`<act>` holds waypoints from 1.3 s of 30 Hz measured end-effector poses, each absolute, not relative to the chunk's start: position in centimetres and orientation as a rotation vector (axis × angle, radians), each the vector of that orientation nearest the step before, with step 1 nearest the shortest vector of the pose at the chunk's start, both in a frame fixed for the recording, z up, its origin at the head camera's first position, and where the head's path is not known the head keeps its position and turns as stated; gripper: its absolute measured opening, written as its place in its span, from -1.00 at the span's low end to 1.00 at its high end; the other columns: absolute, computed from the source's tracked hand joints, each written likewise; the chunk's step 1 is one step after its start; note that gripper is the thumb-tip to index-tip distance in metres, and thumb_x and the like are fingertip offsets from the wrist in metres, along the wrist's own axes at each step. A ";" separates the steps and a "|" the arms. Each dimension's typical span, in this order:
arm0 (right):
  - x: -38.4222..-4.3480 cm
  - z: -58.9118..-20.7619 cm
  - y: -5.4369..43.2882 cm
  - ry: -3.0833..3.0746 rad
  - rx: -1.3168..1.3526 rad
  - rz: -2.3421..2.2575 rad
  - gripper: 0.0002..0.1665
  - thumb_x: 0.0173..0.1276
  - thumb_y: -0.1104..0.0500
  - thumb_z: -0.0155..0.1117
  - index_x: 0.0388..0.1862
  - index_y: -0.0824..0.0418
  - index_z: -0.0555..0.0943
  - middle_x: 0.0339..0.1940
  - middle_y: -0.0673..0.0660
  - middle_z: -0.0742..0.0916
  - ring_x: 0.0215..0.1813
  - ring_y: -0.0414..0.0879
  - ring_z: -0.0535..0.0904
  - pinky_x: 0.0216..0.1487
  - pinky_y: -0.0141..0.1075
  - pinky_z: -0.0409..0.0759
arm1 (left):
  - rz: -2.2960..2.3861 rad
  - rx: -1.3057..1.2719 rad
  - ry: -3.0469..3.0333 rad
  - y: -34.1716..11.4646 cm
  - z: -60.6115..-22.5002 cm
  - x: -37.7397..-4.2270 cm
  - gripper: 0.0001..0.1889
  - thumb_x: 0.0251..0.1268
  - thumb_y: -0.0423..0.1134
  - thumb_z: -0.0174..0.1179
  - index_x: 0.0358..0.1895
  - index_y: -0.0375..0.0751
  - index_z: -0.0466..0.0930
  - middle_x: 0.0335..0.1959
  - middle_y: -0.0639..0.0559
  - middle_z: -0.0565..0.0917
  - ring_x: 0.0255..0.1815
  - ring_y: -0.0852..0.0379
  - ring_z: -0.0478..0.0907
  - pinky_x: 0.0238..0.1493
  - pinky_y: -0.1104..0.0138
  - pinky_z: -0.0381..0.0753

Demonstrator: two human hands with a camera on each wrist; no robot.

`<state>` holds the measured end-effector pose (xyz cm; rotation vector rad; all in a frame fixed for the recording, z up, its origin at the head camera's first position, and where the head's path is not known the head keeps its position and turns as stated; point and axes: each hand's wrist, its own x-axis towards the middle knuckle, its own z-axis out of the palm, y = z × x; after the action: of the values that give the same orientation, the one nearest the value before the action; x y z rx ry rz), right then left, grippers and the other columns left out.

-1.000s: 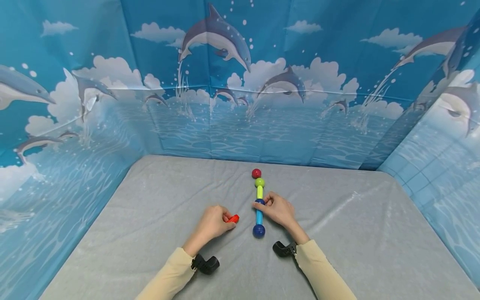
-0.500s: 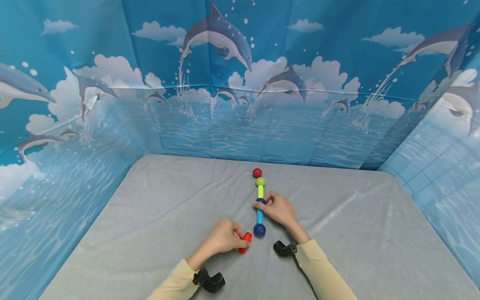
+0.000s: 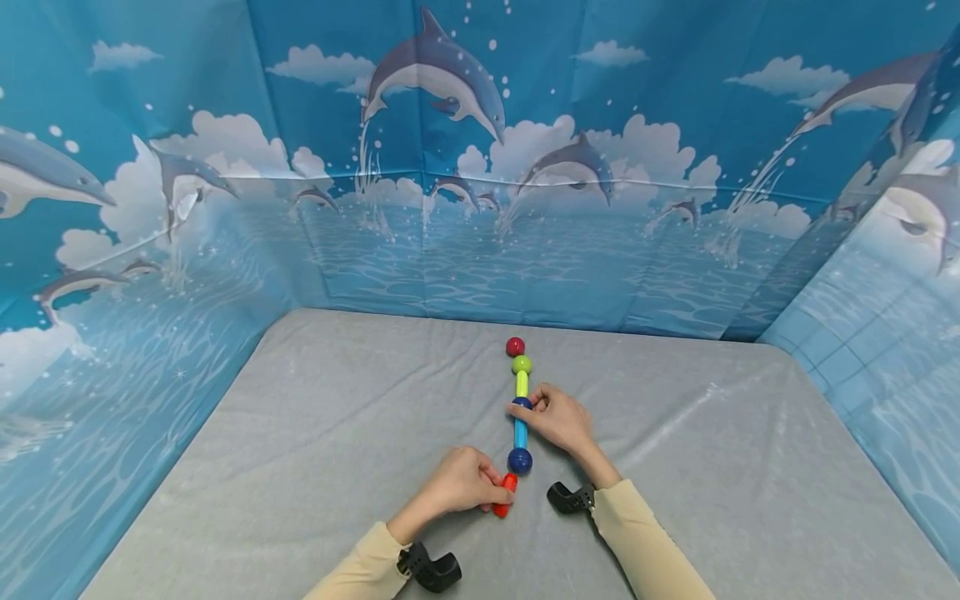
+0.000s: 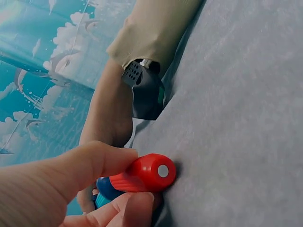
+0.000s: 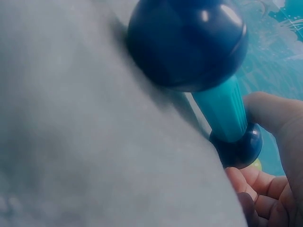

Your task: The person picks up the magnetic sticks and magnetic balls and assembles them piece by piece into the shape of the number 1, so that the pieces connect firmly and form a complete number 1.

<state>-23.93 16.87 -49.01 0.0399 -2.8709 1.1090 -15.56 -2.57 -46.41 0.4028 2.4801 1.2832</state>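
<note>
A chain of toy balls and rods runs lengthwise on the grey cloth: a red ball [image 3: 515, 347], a green ball [image 3: 522, 364], a yellow-green rod [image 3: 522, 384], a dark blue ball [image 3: 521, 403], a light blue rod [image 3: 521, 434] and a nearer dark blue ball [image 3: 520, 461]. Thumb and fingers of my right hand [image 3: 558, 421] grip the middle blue ball. My left hand [image 3: 468, 482] pinches a short red rod [image 4: 151, 173], its far end right at the near blue ball. A pale round spot shows on the rod's end in the left wrist view.
Grey cloth [image 3: 337, 400] covers the table around the chain. Behind and at both sides hang blue dolphin-print curtains [image 3: 465, 258]. A black wrist camera [image 3: 429, 568] sits on the left wrist, another black camera [image 3: 570, 497] on the right.
My left hand has carried the red rod right and nearer to me, turning it from slanting to nearly in line with the chain. My right hand keeps its hold on the middle blue ball.
</note>
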 end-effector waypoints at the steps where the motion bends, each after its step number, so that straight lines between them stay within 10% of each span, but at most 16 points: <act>1: -23.9 -49.0 16.9 -2.870 0.041 1.112 -0.48 0.03 -0.32 0.40 -0.43 0.08 0.52 -0.63 -0.06 0.55 -0.57 -0.15 0.41 -0.51 -0.27 0.26 | 1.283 0.401 2.481 -2.5 -46.4 -15.5 -0.81 -0.13 -0.19 0.49 -0.63 -0.08 0.63 -0.84 0.21 0.52 -0.79 0.29 0.47 -0.72 0.45 0.28; 39: -23.9 -48.9 16.9 -2.870 0.044 1.119 -0.45 0.03 -0.34 0.38 -0.42 0.10 0.52 -0.62 -0.04 0.54 -0.56 -0.15 0.40 -0.50 -0.28 0.25 | 1.248 0.374 2.500 -1.3 -46.3 -15.5 -0.80 -0.12 -0.14 0.47 -0.73 0.00 0.65 -0.89 0.16 0.50 -0.86 0.28 0.44 -0.78 0.47 0.13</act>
<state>-23.93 16.89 -48.93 0.0435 -2.8699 1.1189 -15.47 -1.25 -46.27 0.3744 2.5003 1.2484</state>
